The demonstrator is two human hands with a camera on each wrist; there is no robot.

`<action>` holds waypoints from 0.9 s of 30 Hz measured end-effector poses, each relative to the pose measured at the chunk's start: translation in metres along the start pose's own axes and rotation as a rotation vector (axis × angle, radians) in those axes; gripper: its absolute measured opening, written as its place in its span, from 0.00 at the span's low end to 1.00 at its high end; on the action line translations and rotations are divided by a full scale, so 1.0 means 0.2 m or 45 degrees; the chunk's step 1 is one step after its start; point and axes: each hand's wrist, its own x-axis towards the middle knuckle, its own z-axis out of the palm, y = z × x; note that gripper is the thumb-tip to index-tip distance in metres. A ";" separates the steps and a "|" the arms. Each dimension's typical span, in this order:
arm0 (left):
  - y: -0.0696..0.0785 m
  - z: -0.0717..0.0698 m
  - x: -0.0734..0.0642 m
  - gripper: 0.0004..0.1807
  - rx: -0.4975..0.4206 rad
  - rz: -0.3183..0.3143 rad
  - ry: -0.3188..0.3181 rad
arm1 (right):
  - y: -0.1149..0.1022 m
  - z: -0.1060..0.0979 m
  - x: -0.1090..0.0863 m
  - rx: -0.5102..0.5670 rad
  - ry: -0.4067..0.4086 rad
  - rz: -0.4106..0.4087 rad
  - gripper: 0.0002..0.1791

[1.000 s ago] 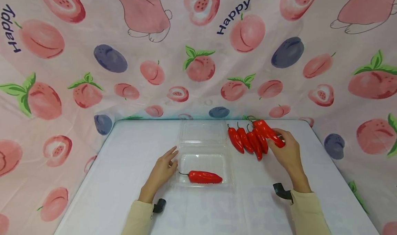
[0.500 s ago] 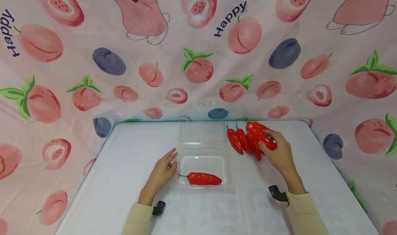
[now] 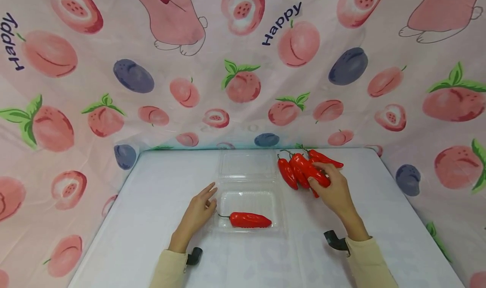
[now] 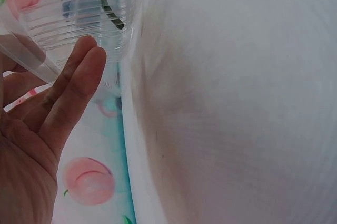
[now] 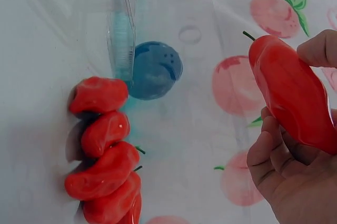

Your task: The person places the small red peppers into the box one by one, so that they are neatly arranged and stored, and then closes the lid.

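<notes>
My right hand (image 3: 336,191) grips a red chili pepper (image 5: 289,89) between thumb and fingers, its green stem pointing away. In the head view the held pepper (image 3: 309,169) overlaps a row of several other red peppers (image 3: 287,174) at the back right. A clear plastic clamshell box (image 3: 279,203) lies unfolded in the middle, lid towards the back. One red pepper (image 3: 250,220) lies crosswise in its near half, stem to the left. My left hand (image 3: 199,207) is at the box's left side with its fingers extended, fingertips (image 4: 95,58) right at the ribbed wall.
A white table (image 3: 152,203) carries everything, its back edge against a fruit-print cloth (image 3: 212,81). Another red pepper (image 3: 324,158) lies slantwise behind my right hand. Black camera mounts (image 3: 336,240) stick out from both wrists.
My right hand has carried its pepper leftwards over the row, uncovering the slanted pepper behind it. My left hand and the box have stayed in place.
</notes>
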 end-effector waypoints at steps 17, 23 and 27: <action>0.00 0.00 0.00 0.24 0.002 0.007 -0.009 | -0.12 0.06 -0.04 0.103 -0.085 -0.090 0.29; -0.01 0.00 0.00 0.24 -0.002 0.023 -0.006 | -0.16 0.08 -0.06 0.102 -0.119 -0.086 0.28; -0.01 0.00 0.00 0.24 0.001 0.051 0.012 | -0.17 0.11 -0.07 0.079 -0.143 -0.133 0.27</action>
